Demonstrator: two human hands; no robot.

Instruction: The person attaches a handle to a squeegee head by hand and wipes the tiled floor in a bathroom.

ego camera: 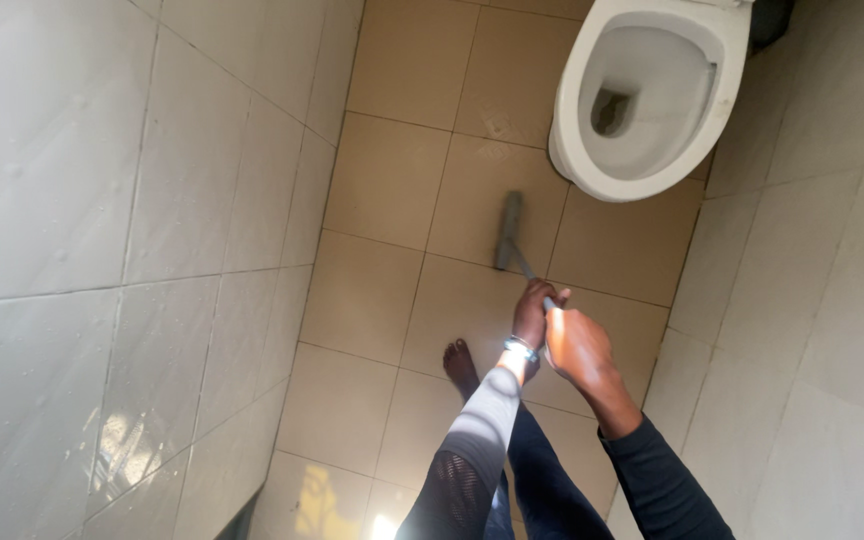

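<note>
Grey floor scrubber: a long-handled grey tool (512, 238) with a narrow flat head rests on the beige tiled floor (372, 300), just in front of the white ceramic toilet bowl (642, 95) and not touching its base.
Head view, handle: a thin grey shaft runs from the head back towards the person, and its upper end disappears inside the two hands.
Head view, left hand: the left hand (530, 315) wraps the shaft lower down, fingers curled tight around it; a metal bracelet (520, 347) sits on the wrist above a pale mesh sleeve (487, 410).
Head view, right hand: the right hand (574, 345) closes over the shaft just behind the left, its back to the camera, so the fingers' hold is judged from the fist shape; a dark sleeve covers the forearm.
Grip state: both are pressed together around the shaft, neither spread.
Thing relative to the grip: the head lies ahead of and well below the hands, up the picture from them, between them and the bowl.
Footing: one bare foot (460, 365) stands on the tile just left of the hands.
Doing it well: keeping the head flat to the tile and the strokes short near the bowl's base looks wise; the glossy wall tiles (102, 200) close in on both sides, so swing room seems tight.
</note>
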